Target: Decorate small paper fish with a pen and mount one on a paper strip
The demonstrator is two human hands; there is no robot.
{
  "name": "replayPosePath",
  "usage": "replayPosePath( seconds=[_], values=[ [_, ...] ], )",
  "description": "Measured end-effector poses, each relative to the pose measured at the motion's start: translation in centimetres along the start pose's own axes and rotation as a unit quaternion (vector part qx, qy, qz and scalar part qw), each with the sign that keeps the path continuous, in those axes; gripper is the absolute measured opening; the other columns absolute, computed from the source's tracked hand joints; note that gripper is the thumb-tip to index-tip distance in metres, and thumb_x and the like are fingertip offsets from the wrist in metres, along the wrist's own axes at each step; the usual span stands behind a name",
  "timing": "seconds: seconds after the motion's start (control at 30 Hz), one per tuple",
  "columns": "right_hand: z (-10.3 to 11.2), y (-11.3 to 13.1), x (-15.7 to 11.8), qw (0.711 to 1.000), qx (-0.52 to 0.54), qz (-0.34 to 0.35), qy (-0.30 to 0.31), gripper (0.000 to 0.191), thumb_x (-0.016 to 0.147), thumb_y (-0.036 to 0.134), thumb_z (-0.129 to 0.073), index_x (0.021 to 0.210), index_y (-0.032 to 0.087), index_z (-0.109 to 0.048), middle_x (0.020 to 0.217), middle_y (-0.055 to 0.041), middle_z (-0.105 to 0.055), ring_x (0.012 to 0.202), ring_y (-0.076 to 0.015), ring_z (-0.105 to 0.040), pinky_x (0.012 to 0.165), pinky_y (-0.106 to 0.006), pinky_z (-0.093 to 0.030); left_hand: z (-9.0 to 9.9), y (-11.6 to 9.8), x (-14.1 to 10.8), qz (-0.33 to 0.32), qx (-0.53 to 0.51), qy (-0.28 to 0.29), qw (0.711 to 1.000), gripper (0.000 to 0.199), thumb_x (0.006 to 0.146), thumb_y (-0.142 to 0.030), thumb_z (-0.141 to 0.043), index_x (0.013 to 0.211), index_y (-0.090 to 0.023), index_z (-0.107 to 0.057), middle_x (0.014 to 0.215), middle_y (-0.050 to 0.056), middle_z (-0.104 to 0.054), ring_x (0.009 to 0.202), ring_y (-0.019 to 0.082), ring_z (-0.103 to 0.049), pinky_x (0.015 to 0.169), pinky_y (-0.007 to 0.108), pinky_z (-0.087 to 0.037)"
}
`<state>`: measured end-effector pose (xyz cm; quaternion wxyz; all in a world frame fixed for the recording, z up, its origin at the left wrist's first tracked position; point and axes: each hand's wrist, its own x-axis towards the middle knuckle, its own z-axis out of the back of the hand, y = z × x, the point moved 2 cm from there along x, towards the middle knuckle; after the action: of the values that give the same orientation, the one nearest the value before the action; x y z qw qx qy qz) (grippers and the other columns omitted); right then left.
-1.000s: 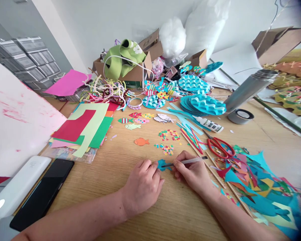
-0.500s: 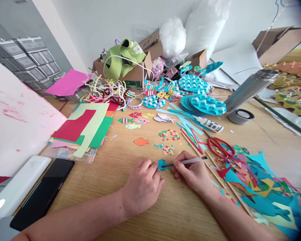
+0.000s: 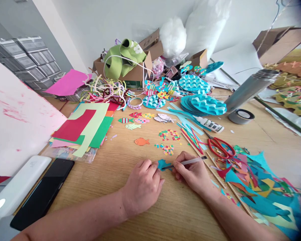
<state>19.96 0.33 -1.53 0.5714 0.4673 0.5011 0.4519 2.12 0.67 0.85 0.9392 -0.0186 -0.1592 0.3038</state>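
From where I stand, the table (image 3: 107, 180) has a bare strip between the forearms, open toward the near edge, and another bare patch between the left hand (image 3: 142, 184) and the paper stack (image 3: 90, 134). To the right, wooden sticks (image 3: 217, 172), red-handled scissors (image 3: 220, 147) and heaped paper scraps (image 3: 263, 180) block a low sideways pass. Beyond the hands, confetti piles (image 3: 167, 149) and an orange paper fish (image 3: 141, 141) lie flat.

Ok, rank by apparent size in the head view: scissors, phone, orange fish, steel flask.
1. Phone
2. Steel flask
3. Scissors
4. Orange fish
Apparent size only; the phone lies nearest the camera.
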Motion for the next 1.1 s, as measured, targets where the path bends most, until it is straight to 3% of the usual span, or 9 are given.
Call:
replayPosePath(
  seconds=[0.53,0.8,1.1],
  values=[
    [-0.1,0.2,0.0,1.000,0.009,-0.003,0.006,0.027,0.076,0.038,-0.070,0.065,0.021,-0.052,0.046,0.0032,-0.057,0.035,-0.0092,-0.050,0.035,-0.018,-0.039,0.0,0.1,0.0,0.003,-0.005,0.007,1.000,0.018,0.091,-0.022,-0.053,0.093,-0.011,-0.067,0.099,0.011,-0.066,0.091,0.025,-0.055,0.080,0.041,-0.051],
    [0.9,0.3,0.1,0.995,0.022,0.013,-0.092,0.029,0.075,0.042,-0.072,0.066,0.022,-0.053,0.045,0.0031,-0.057,0.034,-0.0115,-0.051,0.032,-0.020,-0.042,-0.1,0.1,0.0,0.006,-0.016,0.011,1.000,0.016,0.092,-0.022,-0.053,0.091,-0.013,-0.065,0.097,0.010,-0.064,0.092,0.025,-0.054,0.081,0.041,-0.050],
    [0.6,0.2,0.5,0.998,0.018,0.002,-0.067,0.040,0.072,0.054,-0.074,0.067,0.020,-0.055,0.049,0.0010,-0.062,0.035,-0.0105,-0.054,0.032,-0.019,-0.043,0.3,0.0,0.2,0.027,-0.024,0.068,0.997,0.021,0.095,-0.028,-0.047,0.096,-0.014,-0.063,0.102,0.009,-0.062,0.092,0.025,-0.053,0.083,0.043,-0.049]
  ],
)
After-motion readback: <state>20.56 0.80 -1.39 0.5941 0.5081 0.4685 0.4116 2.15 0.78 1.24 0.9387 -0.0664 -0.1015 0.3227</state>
